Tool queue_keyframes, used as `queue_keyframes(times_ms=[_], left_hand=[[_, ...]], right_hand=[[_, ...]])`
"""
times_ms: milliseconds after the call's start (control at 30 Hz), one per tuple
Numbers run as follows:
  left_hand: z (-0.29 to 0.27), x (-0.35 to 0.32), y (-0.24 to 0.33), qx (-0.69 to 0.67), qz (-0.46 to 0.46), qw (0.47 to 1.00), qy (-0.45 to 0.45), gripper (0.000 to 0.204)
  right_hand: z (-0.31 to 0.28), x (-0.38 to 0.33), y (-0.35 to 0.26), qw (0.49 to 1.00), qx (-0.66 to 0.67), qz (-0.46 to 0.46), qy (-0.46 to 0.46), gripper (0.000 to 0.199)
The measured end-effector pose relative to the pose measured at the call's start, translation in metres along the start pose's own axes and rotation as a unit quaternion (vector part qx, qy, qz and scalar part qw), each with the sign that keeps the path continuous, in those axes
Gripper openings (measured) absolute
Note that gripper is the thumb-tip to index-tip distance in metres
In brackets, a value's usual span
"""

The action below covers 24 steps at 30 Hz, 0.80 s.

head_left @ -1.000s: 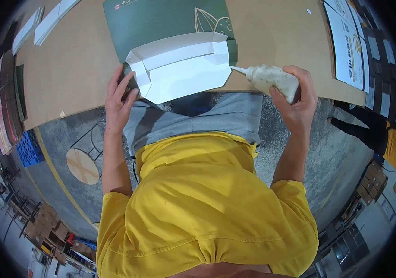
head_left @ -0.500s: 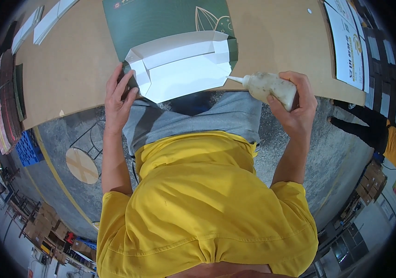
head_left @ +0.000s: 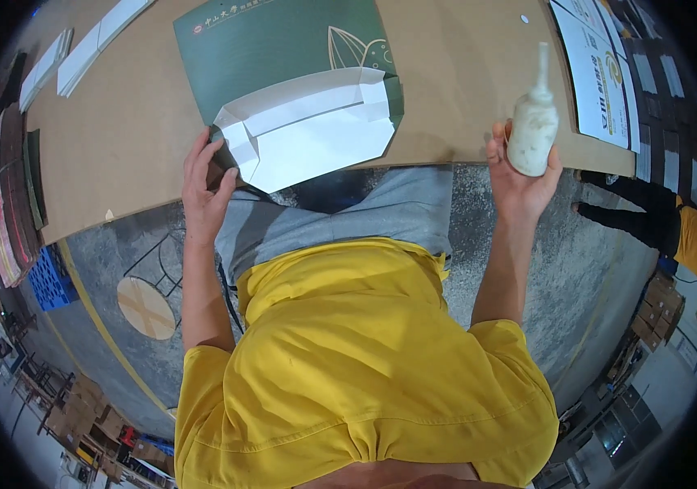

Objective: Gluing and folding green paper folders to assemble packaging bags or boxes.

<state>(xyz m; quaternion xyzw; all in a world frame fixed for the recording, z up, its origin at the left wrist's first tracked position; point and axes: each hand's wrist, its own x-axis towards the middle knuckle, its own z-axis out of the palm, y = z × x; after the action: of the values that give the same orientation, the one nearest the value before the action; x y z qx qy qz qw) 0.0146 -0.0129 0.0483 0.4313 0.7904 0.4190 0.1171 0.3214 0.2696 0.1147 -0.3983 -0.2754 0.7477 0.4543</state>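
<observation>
A green cardboard box (head_left: pixel 275 49) with a gold leaf-like drawing lies on the table. Its near end is a white folded flap (head_left: pixel 316 147) with raised sides, reaching the table's front edge. At the flap's left corner my left hand (head_left: pixel 208 175) grips the box, fingers on the outside and thumb toward the near edge. To the right, apart from the box, my right hand (head_left: pixel 520 183) holds a smudged, whitish squeeze bottle (head_left: pixel 533 134) with a long thin nozzle. The nozzle points away from me, and the bottle rests between thumb and fingers.
White folded card strips (head_left: pixel 100 45) lie at the far left. Printed white sheets (head_left: pixel 601 81) are stacked along the right edge. A round-topped stool (head_left: pixel 146 307) and a blue crate (head_left: pixel 52 279) stand on the floor at left. Another person (head_left: pixel 666 220) is at the far right.
My right hand has moved the bottle's nozzle off the flap's right corner and turned it to point away from me. My left hand stays at the left corner.
</observation>
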Motion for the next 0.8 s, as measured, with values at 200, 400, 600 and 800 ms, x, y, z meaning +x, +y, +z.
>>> queue_keyframes(times_ms=[200, 400, 600, 800], left_hand=[[0.003, 0.002, -0.003, -0.065, -0.022, 0.997, 0.032, 0.069], [-0.016, 0.008, 0.017, 0.014, -0.008, 0.997, -0.082, 0.091], [-0.009, 0.010, 0.021, 0.081, 0.029, 0.993, -0.084, 0.110], [-0.008, 0.008, 0.014, 0.080, 0.044, 0.995, -0.045, 0.108]], right_hand=[[-0.010, 0.022, 0.006, 0.998, 0.050, -0.041, 0.003, 0.049], [-0.020, 0.060, 0.020, 0.924, -0.337, -0.183, -0.010, 0.061], [-0.043, 0.077, 0.033, 0.856, -0.446, -0.262, -0.004, 0.062], [-0.052, 0.056, 0.026, 0.773, -0.554, -0.307, 0.027, 0.049]])
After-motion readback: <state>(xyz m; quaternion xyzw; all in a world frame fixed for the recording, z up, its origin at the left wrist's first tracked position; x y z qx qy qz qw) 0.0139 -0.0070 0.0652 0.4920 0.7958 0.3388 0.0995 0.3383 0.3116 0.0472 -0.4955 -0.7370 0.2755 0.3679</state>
